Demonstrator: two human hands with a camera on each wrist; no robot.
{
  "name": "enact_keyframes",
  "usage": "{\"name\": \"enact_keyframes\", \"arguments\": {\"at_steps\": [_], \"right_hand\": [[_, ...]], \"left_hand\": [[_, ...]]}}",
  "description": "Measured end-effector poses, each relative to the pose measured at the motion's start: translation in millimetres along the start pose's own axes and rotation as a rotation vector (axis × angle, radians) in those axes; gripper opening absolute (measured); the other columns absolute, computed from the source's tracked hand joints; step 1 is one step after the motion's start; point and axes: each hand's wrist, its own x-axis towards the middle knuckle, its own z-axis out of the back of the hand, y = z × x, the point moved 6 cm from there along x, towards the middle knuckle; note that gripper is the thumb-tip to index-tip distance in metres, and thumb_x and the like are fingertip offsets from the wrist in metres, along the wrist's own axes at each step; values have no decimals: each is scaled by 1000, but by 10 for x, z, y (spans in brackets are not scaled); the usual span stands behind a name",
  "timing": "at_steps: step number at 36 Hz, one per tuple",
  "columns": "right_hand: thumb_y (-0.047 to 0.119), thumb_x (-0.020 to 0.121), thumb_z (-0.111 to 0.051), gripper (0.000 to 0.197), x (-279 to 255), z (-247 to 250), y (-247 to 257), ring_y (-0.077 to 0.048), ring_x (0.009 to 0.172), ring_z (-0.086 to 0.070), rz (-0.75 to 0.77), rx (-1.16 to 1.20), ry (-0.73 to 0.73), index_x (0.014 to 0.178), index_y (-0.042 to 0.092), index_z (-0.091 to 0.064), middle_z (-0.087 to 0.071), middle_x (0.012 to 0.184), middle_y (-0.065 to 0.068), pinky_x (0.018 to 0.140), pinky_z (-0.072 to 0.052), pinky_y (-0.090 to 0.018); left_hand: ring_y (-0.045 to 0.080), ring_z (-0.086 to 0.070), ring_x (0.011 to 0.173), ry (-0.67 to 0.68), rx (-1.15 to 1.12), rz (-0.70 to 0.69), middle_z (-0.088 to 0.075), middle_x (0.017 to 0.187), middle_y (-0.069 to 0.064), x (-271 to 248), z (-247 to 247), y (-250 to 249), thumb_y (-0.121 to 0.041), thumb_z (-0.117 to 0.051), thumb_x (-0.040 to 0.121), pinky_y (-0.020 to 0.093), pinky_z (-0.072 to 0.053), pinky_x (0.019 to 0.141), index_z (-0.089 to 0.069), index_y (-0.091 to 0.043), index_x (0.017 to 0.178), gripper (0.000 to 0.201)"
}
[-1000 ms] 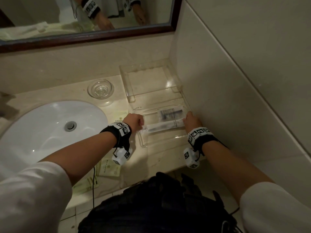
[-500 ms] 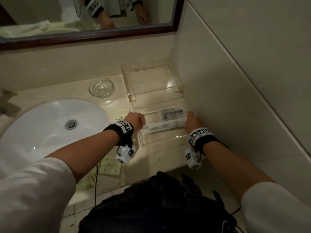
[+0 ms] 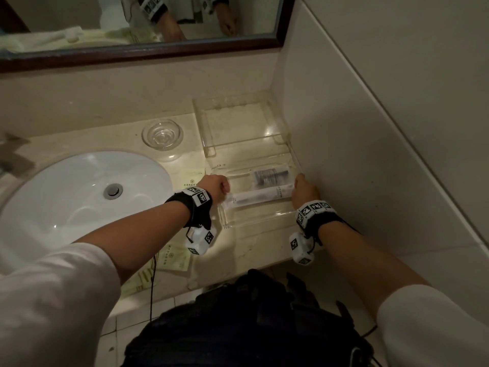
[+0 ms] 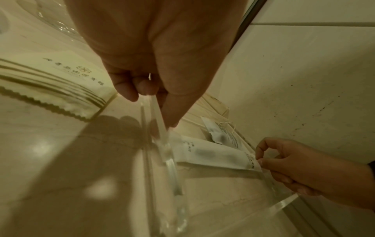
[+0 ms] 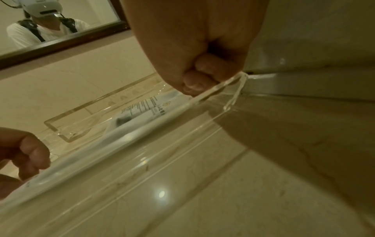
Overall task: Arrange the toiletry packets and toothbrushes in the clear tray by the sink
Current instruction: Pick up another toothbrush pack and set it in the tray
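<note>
The clear tray (image 3: 254, 221) sits on the counter against the right wall. A long white toothbrush packet (image 3: 258, 197) lies crosswise in it, behind it a packet with dark print (image 3: 270, 177). My left hand (image 3: 214, 186) pinches the tray's left wall (image 4: 172, 168) between thumb and fingers (image 4: 170, 115). My right hand (image 3: 304, 190) grips the right wall (image 5: 213, 91) with curled fingers (image 5: 194, 80), close to the toothbrush packet's end (image 4: 249, 163). Two green packets (image 3: 176, 256) (image 3: 194, 178) lie on the counter left of the tray.
A second clear tray (image 3: 209, 139) stands behind the first in the corner. A small glass dish (image 3: 162, 135) sits left of it, and the white sink (image 3: 66, 197) fills the left. The tiled wall (image 3: 370, 154) is tight on the right. A black bag (image 3: 238, 327) hangs below the counter edge.
Both hands keep their hold on the tray's sides. Only the head view has shifted slightly.
</note>
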Motion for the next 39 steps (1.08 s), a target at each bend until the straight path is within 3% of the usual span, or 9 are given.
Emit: {"name": "enact_keyframes", "arguments": {"at_steps": [8, 12, 17, 20, 23, 28, 32, 39], "right_hand": [[9, 94, -35, 24, -31, 13, 43, -36, 88, -62, -35, 29, 29, 116, 6, -42, -62, 102, -23, 70, -51, -37], [18, 95, -38, 31, -38, 22, 72, -37, 91, -62, -97, 41, 39, 123, 3, -36, -61, 108, -24, 65, -48, -35], [25, 96, -38, 33, -40, 101, 159, -29, 74, -55, -96, 27, -9, 119, 1, -36, -63, 103, -22, 59, -42, -33], [28, 97, -35, 36, -48, 151, 346, -33, 81, -61, -19, 14, -14, 121, 2, -36, -64, 103, -21, 66, -50, -37], [30, 97, -35, 38, -85, 194, 610, -34, 92, -62, 60, 10, -10, 124, 3, -37, -64, 106, -20, 72, -46, -36], [32, 95, -43, 29, -196, 178, 1171, -29, 88, -62, 257, 74, -9, 114, 11, -43, -64, 97, -11, 73, -46, -33], [30, 87, -59, 29, -228, 75, 1646, -23, 88, -59, 458, 91, -1, 108, 13, -48, -61, 97, -5, 80, -52, -39], [34, 78, -70, 37, -267, -146, 2258, -23, 102, -51, 705, -47, -14, 106, 15, -55, -57, 110, -5, 88, -47, -35]], "left_hand": [[21, -63, 97, -38, -15, -39, -69, 102, 4, -38, 10, 30, -3, -58, 81, 25, -47, 82, -67, -15, 95, 21], [18, -62, 95, -69, -92, -86, -69, 103, 3, -93, 58, 72, -9, -67, 80, 20, -41, 79, -68, -14, 98, 19], [12, -53, 84, -117, -200, -108, -66, 110, 2, -185, 192, 154, -13, -68, 83, 21, -40, 78, -68, -13, 105, 22], [15, -56, 85, -183, -258, -81, -66, 111, 4, -250, 304, 267, -11, -64, 85, 22, -41, 78, -67, -13, 104, 20], [13, -54, 85, -288, -291, -5, -63, 111, 5, -311, 420, 445, -8, -61, 86, 22, -39, 77, -67, -11, 104, 20], [26, -58, 98, -391, -271, 153, -60, 113, 12, -402, 536, 814, -9, -64, 82, 21, -37, 79, -63, -7, 105, 23], [29, -55, 103, -349, -230, 256, -52, 119, 17, -455, 503, 1053, -14, -65, 82, 24, -37, 79, -57, -4, 111, 31], [31, -55, 107, -285, -255, 386, -51, 122, 17, -486, 405, 1316, -31, -74, 77, 33, -44, 88, -54, -6, 115, 50]]}}
